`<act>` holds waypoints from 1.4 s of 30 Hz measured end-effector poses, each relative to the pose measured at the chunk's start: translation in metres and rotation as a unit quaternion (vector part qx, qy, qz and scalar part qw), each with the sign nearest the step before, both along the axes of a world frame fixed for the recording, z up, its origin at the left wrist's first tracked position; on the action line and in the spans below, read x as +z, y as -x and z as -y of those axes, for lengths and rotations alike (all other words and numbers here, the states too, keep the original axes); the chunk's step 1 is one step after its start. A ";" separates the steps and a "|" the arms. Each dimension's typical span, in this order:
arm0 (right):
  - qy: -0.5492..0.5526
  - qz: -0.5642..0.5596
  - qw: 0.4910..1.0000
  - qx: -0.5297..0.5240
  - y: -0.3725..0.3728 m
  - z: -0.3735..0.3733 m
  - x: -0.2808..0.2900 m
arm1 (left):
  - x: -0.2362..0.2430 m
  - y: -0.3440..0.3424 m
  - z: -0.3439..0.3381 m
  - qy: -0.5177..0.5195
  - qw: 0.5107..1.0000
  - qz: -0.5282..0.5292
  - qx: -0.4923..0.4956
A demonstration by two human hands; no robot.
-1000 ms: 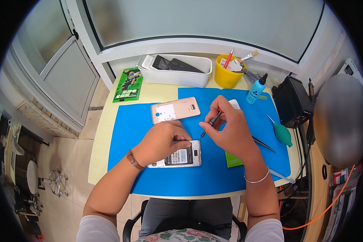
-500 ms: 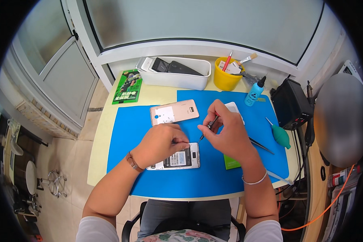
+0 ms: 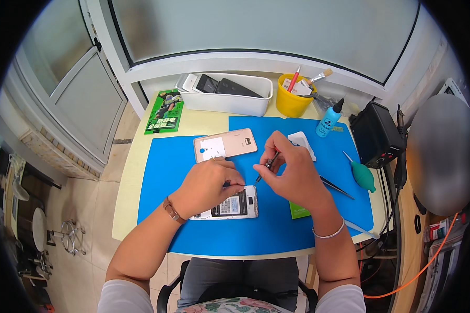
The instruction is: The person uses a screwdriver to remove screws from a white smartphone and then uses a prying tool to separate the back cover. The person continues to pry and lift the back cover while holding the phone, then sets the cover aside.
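Note:
An opened white phone [image 3: 234, 204] lies back-up on the blue mat [image 3: 193, 229], its battery and label showing. My left hand [image 3: 209, 185] rests on its upper left part and pins it down, fingers curled. My right hand [image 3: 292, 175] grips a small dark screwdriver [image 3: 267, 165], whose tip points down toward the phone's top edge. The removed gold back cover [image 3: 224, 144] lies inner side up just beyond my hands.
A white tray [image 3: 227, 101] with several phones, a yellow cup [image 3: 290, 104] of tools and a blue-capped bottle [image 3: 329, 120] stand at the back. A green packet [image 3: 164, 112] lies back left. Tweezers [image 3: 337, 187], a teal blower [image 3: 363, 176] and a black box [image 3: 375, 134] are on the right.
My right hand with the screwdriver has shifted slightly left and down toward the phone's top edge. My left hand stays on the phone.

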State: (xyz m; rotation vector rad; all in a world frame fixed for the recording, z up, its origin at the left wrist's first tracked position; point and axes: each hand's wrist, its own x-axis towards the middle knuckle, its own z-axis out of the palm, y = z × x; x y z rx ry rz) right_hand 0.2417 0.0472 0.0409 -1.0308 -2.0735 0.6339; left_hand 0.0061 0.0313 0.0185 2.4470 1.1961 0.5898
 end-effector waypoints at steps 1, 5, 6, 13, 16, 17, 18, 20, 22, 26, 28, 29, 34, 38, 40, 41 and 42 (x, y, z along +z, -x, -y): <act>-0.004 0.001 1.000 0.000 0.000 0.000 0.000 | 0.000 0.000 0.000 -0.001 1.000 -0.001 0.000; 0.001 0.011 1.000 0.001 0.000 0.000 0.001 | 0.000 0.001 0.000 0.001 1.000 0.000 -0.001; -0.002 0.011 1.000 0.002 -0.001 0.000 0.001 | 0.000 0.001 0.000 0.001 1.000 0.006 -0.001; -0.001 0.021 1.000 0.012 -0.001 0.001 0.000 | -0.002 0.002 0.000 0.011 1.000 0.015 -0.001; 0.009 0.012 0.999 0.038 -0.003 0.000 0.001 | -0.003 0.002 -0.001 0.016 1.000 0.015 -0.003; 0.015 0.006 0.999 0.049 -0.005 0.000 0.001 | -0.002 0.001 -0.001 0.018 1.000 0.016 -0.004; 0.020 0.025 0.999 0.043 -0.006 0.000 0.003 | -0.002 0.001 -0.001 0.020 1.000 0.017 -0.004; 0.031 0.065 0.997 0.032 -0.007 0.001 0.009 | -0.003 0.002 -0.001 0.022 1.000 0.017 -0.004; 0.018 0.099 0.995 0.019 -0.008 0.003 0.012 | -0.003 0.001 -0.002 0.022 1.000 0.011 -0.005; 0.034 0.092 0.994 0.038 -0.009 0.002 0.014 | -0.003 0.002 -0.003 0.024 1.000 0.016 -0.011; 0.022 0.066 0.995 0.071 -0.010 0.002 0.012 | -0.003 0.002 -0.003 0.030 0.999 0.017 -0.012; 0.016 0.053 0.995 0.087 -0.010 0.001 0.011 | -0.003 0.002 -0.003 0.033 0.999 0.017 -0.012; -0.042 0.099 0.994 0.023 -0.005 0.006 0.011 | -0.001 0.001 -0.003 0.034 0.999 0.018 -0.013; -0.002 0.137 0.990 -0.038 -0.003 0.006 0.011 | -0.004 0.003 -0.003 0.032 0.999 0.024 -0.011; 0.002 0.118 0.993 -0.013 -0.003 0.004 0.011 | -0.004 0.003 -0.003 0.020 1.000 0.020 -0.014; 0.005 0.109 0.994 0.000 -0.004 0.004 0.011 | -0.004 0.004 -0.003 0.014 1.000 0.017 -0.016; 0.019 0.080 0.996 0.022 -0.008 0.002 0.010 | -0.004 0.003 -0.003 0.016 1.000 0.017 -0.015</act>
